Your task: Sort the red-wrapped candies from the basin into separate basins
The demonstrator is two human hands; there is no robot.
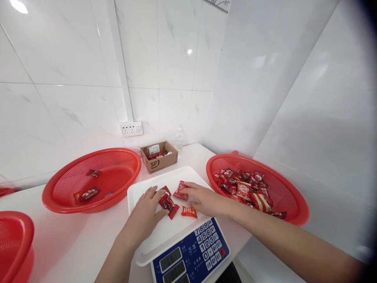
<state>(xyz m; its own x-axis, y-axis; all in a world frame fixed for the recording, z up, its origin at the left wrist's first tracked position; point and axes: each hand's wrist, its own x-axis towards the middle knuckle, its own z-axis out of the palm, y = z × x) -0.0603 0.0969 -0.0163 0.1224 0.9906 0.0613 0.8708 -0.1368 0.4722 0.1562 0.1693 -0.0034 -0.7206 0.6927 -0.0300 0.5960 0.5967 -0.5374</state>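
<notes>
A white weighing pan point(141, 239) on a digital scale carries several small wrapped snacks. My left hand point(145, 216) curls round a cluster of dark red snack packets point(167, 203) lying on it, fingertips at their far side and thumb at their near side. My right hand point(203, 198) reaches in from the right. Its fingertips rest on a red snack packet point(179, 191), while its thumb is spread apart below. Between the hands, nearer the scale's keypad point(209, 241), lies a bright orange-red packet point(189, 212), which neither hand grips.
A red basket point(297, 200) to the right holds many wrapped snacks. Another red basket point(59, 182) on the left holds a few. Part of a third basket point(26, 232) shows at lower left. Behind the pan stand a cardboard box point(166, 160) and a clear bottle point(179, 138) by the wall.
</notes>
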